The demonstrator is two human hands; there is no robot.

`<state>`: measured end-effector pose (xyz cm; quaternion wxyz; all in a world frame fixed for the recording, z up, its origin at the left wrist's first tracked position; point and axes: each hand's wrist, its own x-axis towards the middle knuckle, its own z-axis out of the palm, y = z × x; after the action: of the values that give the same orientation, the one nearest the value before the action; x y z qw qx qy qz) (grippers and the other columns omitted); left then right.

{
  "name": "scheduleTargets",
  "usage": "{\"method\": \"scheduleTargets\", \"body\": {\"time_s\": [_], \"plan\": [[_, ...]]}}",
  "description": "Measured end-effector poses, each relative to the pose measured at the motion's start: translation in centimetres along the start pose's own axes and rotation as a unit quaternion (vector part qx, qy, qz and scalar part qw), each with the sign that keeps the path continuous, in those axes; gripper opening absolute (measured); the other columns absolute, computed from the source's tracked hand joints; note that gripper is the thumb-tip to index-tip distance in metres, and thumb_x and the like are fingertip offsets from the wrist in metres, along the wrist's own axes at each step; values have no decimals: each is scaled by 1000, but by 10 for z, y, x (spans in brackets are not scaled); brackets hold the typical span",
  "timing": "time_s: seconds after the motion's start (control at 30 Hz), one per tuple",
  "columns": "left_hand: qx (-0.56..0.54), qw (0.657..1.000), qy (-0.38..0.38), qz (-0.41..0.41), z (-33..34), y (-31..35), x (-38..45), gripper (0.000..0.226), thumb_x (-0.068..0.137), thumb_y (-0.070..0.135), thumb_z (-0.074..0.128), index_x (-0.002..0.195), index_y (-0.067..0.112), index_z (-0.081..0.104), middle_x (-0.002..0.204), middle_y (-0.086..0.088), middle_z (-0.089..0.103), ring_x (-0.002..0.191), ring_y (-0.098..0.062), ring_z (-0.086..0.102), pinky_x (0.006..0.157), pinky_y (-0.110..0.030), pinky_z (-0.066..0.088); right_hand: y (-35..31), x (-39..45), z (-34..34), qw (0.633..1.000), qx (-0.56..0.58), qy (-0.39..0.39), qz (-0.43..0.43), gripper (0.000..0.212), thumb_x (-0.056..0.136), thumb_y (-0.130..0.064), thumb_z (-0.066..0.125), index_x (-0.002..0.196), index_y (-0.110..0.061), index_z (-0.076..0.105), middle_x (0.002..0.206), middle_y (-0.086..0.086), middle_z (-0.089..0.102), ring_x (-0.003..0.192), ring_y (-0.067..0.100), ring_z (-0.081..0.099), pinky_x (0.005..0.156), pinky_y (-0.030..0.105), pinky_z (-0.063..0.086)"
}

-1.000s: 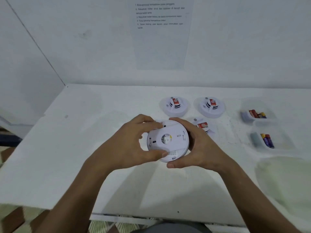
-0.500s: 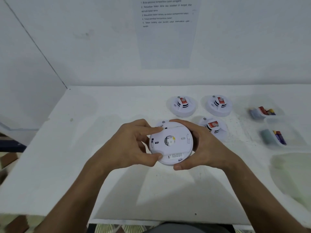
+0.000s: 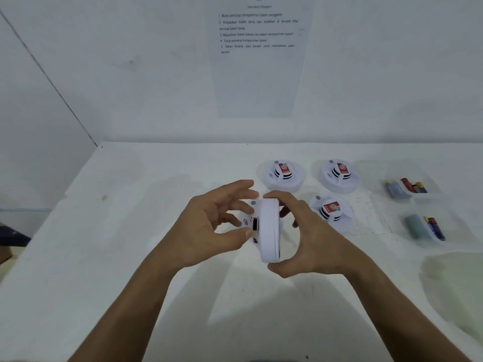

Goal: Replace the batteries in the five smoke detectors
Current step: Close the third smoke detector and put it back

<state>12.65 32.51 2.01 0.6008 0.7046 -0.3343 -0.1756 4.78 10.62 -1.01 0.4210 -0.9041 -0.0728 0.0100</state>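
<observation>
Right hand point(image 3: 313, 236) grips the smoke detector point(image 3: 269, 231) by its rim, turned on edge above the table point(image 3: 130, 257). Left hand point(image 3: 209, 226) pinches its face side, thumb and fingertips touching.

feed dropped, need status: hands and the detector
Right hand grips smoke detector by rim, on edge. Left hand pinches its front. Another detector lies just beyond right hand.

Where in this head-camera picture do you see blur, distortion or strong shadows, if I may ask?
Head view: motion blur smears the left hand and the held smoke detector; print on the wall sheet is soft, its sides splaying with wide-angle stretch; soft arm shadows fan over the table toward the camera; no harsh glare.
</observation>
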Motion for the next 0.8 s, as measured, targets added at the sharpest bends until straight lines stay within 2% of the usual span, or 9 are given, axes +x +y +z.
{"method": "scheduleTargets", "body": {"time_s": [0.07,0.17,0.23,0.37,0.43,0.5,0.63,0.8], "plan": [[78,997,17,-7,-3,-4,0,69,69,26,73,134,32,51,128,10,57,111,-17,58,82,-23,50,1,2,-2,997,82,15,-1,101,56,-21,88,139,-33,32,130,-13,47,118,11,51,87,20,48],[170,984,-33,-52,-1,-8,-3,81,65,40,80,135,51,41,133,24,49,115,-1,53,89,-21,48,2,2,-6,982,185,22,-22,96,55,0,86,134,-21,36,121,-12,54,114,12,58,84,24,55],[173,981,-57,-70,5,-8,-4,87,63,45,82,137,53,38,131,26,52,112,-2,56,89,-24,51,2,2,-8,977,209,21,-25,97,53,2,88,132,-22,36,118,-21,56,115,8,59,83,22,55],[155,986,-28,-61,8,-7,-4,85,62,39,87,136,48,45,113,20,65,97,-13,64,78,-25,55,6,2,-6,976,217,16,-12,99,55,3,90,135,-24,37,123,-24,58,122,6,56,89,19,53],[168,984,-21,-55,6,-7,-5,85,61,43,85,136,47,46,110,20,65,94,-15,63,75,-25,56,8,2,-6,979,204,15,-5,100,56,-1,91,138,-26,39,129,-21,58,126,9,54,95,24,52],[189,981,-17,-49,6,-6,-6,85,59,46,84,136,44,47,108,21,64,89,-16,62,72,-27,56,10,1,-6,982,190,18,7,102,55,-10,94,140,-28,42,134,-15,58,127,15,54,100,36,53],[215,976,-15,-35,9,-2,-4,80,58,38,87,129,40,51,95,21,62,76,-14,55,67,-31,54,12,-2,-5,987,154,31,19,104,52,-27,96,142,-35,44,135,-14,60,125,16,55,98,52,51],[220,975,-12,-28,16,-5,3,79,56,38,87,128,39,54,88,13,60,71,-13,51,65,-29,51,18,-8,-7,991,123,50,30,103,52,-34,95,141,-39,44,132,-17,61,120,15,58,92,54,52]]}}
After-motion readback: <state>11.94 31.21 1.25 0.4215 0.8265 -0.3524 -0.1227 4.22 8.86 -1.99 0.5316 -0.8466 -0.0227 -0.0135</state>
